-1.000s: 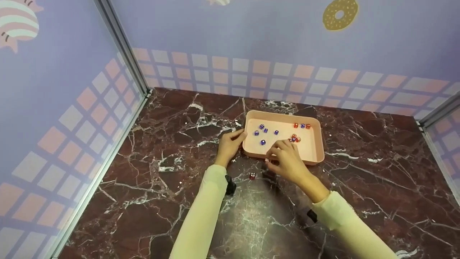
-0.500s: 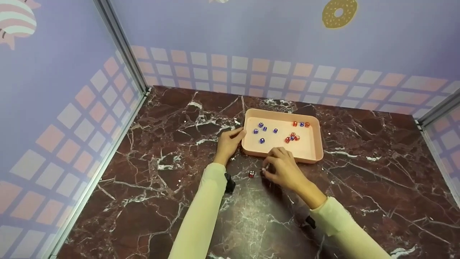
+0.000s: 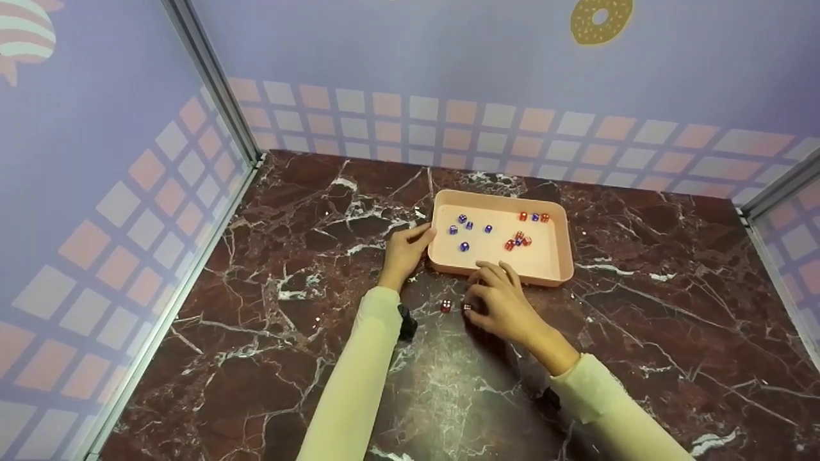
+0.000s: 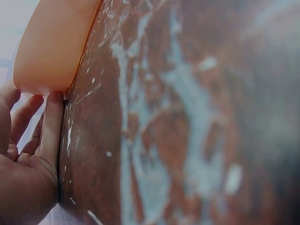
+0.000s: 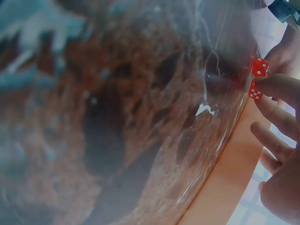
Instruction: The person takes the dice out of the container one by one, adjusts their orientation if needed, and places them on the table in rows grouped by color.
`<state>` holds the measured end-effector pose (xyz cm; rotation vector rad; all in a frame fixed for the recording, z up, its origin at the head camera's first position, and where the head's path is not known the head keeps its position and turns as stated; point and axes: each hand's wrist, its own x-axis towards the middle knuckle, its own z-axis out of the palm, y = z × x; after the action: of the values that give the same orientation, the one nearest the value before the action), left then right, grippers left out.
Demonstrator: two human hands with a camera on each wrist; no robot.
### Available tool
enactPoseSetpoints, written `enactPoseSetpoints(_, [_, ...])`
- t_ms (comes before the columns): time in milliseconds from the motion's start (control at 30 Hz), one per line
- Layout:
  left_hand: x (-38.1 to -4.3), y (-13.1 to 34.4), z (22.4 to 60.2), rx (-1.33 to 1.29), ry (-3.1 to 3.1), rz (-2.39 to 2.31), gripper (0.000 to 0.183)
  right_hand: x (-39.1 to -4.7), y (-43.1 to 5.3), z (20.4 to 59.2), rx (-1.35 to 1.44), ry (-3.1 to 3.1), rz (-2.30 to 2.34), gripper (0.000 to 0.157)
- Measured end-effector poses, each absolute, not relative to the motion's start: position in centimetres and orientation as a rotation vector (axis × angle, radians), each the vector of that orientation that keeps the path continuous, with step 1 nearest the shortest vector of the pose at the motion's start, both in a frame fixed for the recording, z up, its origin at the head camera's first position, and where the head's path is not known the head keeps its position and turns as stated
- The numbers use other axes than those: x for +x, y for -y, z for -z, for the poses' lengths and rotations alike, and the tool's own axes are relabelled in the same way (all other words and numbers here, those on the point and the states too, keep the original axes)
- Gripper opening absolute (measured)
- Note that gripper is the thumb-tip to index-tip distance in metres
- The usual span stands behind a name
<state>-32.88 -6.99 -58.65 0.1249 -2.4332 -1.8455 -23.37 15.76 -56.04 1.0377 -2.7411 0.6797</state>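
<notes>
My left hand (image 3: 405,255) rests against the left end of the shallow pink tray (image 3: 564,262); in the left wrist view its straightened fingers (image 4: 52,122) touch the tray's end wall. Just in front of the tray, my right hand (image 3: 503,306) pinches a red die (image 5: 255,90) with white pips between thumb and forefinger, low over the table. A second red die (image 3: 446,306) sits on the table close to the left of it. Inside the tray, several blue dice (image 3: 464,246) are spread on the left, and red dice (image 3: 510,244) mixed with blue ones lie on the right.
The table (image 3: 359,390) has a dark red marbled top with white veins. A lilac patterned panel (image 3: 397,70) stands behind the tray, with side panels left and right. A black wrist camera (image 3: 407,323) sits on the left sleeve.
My right hand has moved from the tray's front rim down toward the table's front, bringing the pinched red die beside the other one. The left hand stays at the tray's end.
</notes>
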Motion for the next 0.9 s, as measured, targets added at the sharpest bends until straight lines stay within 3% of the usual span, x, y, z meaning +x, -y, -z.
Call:
enactPoseSetpoints(733, [-32.88,6.96,58.42,0.129,2.449,1.831,0.032,-22.9,-15.81,56.72,1.025,2.731,-0.704,0.014])
enactPoseSetpoints(900, [-32.89,6.97,58.47,0.139,2.458,1.832,0.032,-22.98,-16.11,55.9,1.028,2.785,-0.72,0.022])
